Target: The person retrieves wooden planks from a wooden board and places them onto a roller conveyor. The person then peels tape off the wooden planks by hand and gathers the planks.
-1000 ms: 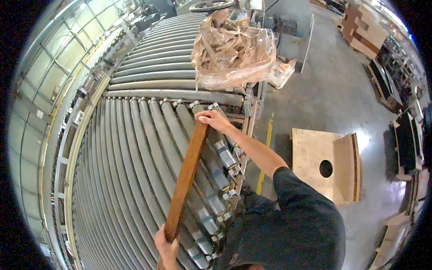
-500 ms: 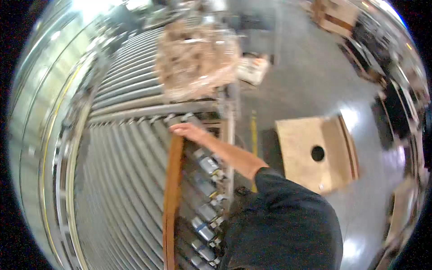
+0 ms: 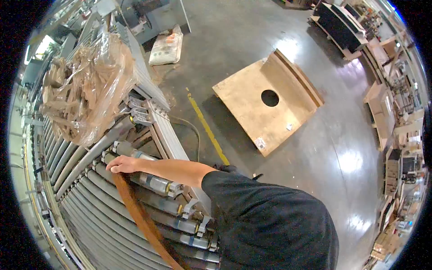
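My right hand [image 3: 122,164] is closed around the far end of a long, narrow brown wooden board [image 3: 143,218]. From there the board runs down over the conveyor rollers [image 3: 96,204] to the bottom edge of the view, where its near end is out of sight. Under and beside my forearm lie shorter metal rollers [image 3: 155,183] with brackets along the conveyor's side. A black sleeve covers my upper arm. My left hand is not in view.
Crumpled brown paper and clear plastic wrap [image 3: 90,90] lie heaped on the farther rollers. A wooden panel with a round hole [image 3: 243,108] is on the floor to the right. A white sack [image 3: 165,47] lies beyond the conveyor, near a yellow floor line [image 3: 202,121].
The view has swung to the right, so the conveyor, wrap heap and panel appear farther left. My right hand still grips the board's end, and the board now appears slanted.
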A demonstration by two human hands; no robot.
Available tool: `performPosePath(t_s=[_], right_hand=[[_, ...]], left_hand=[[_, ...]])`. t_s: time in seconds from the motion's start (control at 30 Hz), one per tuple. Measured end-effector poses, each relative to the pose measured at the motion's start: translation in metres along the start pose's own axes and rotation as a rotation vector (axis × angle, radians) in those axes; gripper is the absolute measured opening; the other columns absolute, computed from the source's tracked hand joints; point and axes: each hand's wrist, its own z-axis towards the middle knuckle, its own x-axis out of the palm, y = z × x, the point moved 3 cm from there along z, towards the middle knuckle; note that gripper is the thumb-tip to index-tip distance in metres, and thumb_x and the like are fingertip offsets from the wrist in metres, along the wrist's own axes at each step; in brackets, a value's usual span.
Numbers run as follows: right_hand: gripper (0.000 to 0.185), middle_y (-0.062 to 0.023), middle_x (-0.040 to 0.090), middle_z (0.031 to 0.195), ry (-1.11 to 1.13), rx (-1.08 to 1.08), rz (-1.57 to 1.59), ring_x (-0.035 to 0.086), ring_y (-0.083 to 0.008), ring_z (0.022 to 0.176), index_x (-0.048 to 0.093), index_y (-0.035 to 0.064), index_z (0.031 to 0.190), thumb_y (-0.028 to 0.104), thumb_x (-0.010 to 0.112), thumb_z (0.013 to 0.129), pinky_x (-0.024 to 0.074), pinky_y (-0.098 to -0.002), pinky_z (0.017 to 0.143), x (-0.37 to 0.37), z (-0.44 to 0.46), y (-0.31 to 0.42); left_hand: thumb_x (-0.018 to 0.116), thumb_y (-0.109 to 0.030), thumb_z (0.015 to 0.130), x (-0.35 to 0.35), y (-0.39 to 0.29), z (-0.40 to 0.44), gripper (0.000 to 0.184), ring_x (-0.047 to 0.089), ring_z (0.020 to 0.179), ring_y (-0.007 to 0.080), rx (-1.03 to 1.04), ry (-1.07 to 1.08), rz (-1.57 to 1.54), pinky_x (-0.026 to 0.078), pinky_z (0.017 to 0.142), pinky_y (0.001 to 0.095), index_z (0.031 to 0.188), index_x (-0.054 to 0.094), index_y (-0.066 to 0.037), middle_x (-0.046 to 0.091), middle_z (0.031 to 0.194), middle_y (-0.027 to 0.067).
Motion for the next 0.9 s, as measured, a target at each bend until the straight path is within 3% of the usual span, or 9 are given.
performPosePath(t_s=[0.13,0.27,0.3,0.6,0.67,0.7,0.8,0.83,0.9], right_hand=[[0.036,-0.0118,0.069,0.116,0.05,0.08,0.083,0.06,-0.0237,0.115,0.066,0.0078,0.121,0.032,0.056,0.096,0.0442,-0.0386,0.103,-0.001,0.0,0.004],[0.039,-0.0127,0.069,0.111,-0.011,0.101,-0.179,0.063,-0.024,0.11,0.066,0.0089,0.117,0.039,0.049,0.099,0.0468,-0.039,0.098,0.007,0.001,0.013],[0.038,-0.0136,0.068,0.11,-0.056,0.009,-0.158,0.062,-0.0241,0.108,0.065,0.0081,0.116,0.038,0.047,0.1,0.0469,-0.0384,0.097,0.009,0.002,-0.001],[0.03,-0.0089,0.061,0.096,-0.012,0.009,-0.212,0.057,-0.0215,0.092,0.062,0.0062,0.107,0.03,0.044,0.102,0.0446,-0.0341,0.087,0.008,-0.005,0.029],[0.029,-0.0095,0.064,0.096,-0.006,-0.018,-0.244,0.059,-0.0222,0.091,0.062,0.0062,0.107,0.03,0.046,0.101,0.0464,-0.0349,0.086,0.004,0.0,0.028],[0.03,-0.0088,0.063,0.094,-0.005,-0.011,-0.272,0.058,-0.022,0.09,0.062,0.0063,0.106,0.031,0.045,0.102,0.0461,-0.0345,0.086,0.004,-0.001,0.03],[0.031,-0.009,0.063,0.095,0.019,0.161,-0.219,0.058,-0.0226,0.091,0.062,0.0064,0.106,0.031,0.044,0.102,0.0458,-0.035,0.087,0.004,-0.003,0.034],[0.032,-0.0103,0.064,0.096,-0.014,0.051,-0.238,0.06,-0.0231,0.093,0.062,0.0063,0.107,0.032,0.044,0.102,0.0459,-0.0351,0.089,0.004,-0.004,0.034],[0.032,-0.0061,0.064,0.098,-0.005,0.024,-0.218,0.058,-0.0182,0.095,0.063,0.0066,0.109,0.031,0.044,0.103,0.0447,-0.0317,0.09,0.004,-0.002,0.029]], left_hand=[[0.083,-0.032,0.07,-0.011,0.018,-0.012,0.083,0.056,0.115,0.0422,-0.021,-0.038,-0.023,0.042,0.102,0.047,0.136,0.049,0.005,0.058,0.126,0.0266],[0.083,-0.033,0.07,-0.023,0.046,-0.049,0.085,0.055,0.117,0.0426,-0.068,-0.089,-0.043,0.042,0.103,0.0473,0.136,0.048,0.006,0.057,0.127,0.0272],[0.083,-0.033,0.07,-0.025,0.052,-0.061,0.085,0.055,0.117,0.0427,-0.082,-0.1,-0.052,0.041,0.103,0.0474,0.136,0.048,0.006,0.057,0.127,0.0273],[0.084,-0.036,0.07,-0.003,0.047,-0.116,0.089,0.053,0.12,0.0437,-0.161,-0.203,-0.114,0.04,0.106,0.0482,0.137,0.046,0.009,0.056,0.129,0.0288],[0.087,-0.029,0.061,0.003,0.015,-0.086,0.088,0.055,0.112,0.0463,-0.198,-0.101,-0.103,0.044,0.097,0.0507,0.133,0.051,0.006,0.058,0.122,0.0291],[0.088,-0.021,0.055,0.023,0.031,-0.086,0.077,0.058,0.102,0.046,-0.224,-0.199,-0.158,0.047,0.088,0.0506,0.122,0.059,0.003,0.063,0.11,0.0249],[0.084,-0.025,0.065,0.007,0.019,-0.08,0.053,0.064,0.095,0.0379,-0.293,-0.167,-0.242,0.049,0.085,0.0438,0.11,0.066,-0.004,0.068,0.1,0.0163],[0.085,-0.012,0.055,0.005,0.017,-0.078,0.055,0.061,0.093,0.0412,-0.231,-0.227,-0.314,0.048,0.082,0.0468,0.105,0.064,-0.001,0.066,0.097,0.016],[0.086,-0.011,0.054,-0.001,0.014,-0.076,0.057,0.061,0.092,0.0415,-0.19,-0.227,-0.289,0.048,0.081,0.0464,0.106,0.064,0.0,0.065,0.097,0.0173]])
